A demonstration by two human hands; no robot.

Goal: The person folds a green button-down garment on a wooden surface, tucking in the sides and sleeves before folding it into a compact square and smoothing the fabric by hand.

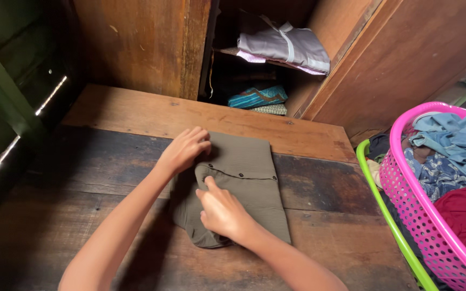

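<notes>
1. Head view, garment: an olive-grey shirt (246, 186), folded to a rough rectangle, lies flat near the middle of a wooden table (109, 161). Its long axis runs from the near edge toward the cupboard, leaning slightly to the left at the far end. The cloth is finely ribbed and matte; a row of small dark buttons crosses it, and the near left corner is bunched and rounded.
2. Left hand (184, 150): palm down, fingers together and stretched flat on the far left corner of the shirt, gripping nothing.
3. Right hand (223, 210): resting on the near left part of the shirt, index finger extended toward the button row, other fingers curled loosely; whether they pinch any cloth I cannot tell.
4. Table surface: wide dark planks, worn and stained, with a paler plank along the far edge.
5. Wooden cupboard (146, 43): reddish-brown, standing open behind the table; folded pale lilac cloth (289, 47) on a shelf, teal patterned cloth (257, 97) below.
6. Pink plastic laundry basket (405, 188): perforated wall, to the right of the table, heaped with blue and red clothes; a green basket rim (384, 210) just beside it.
</notes>
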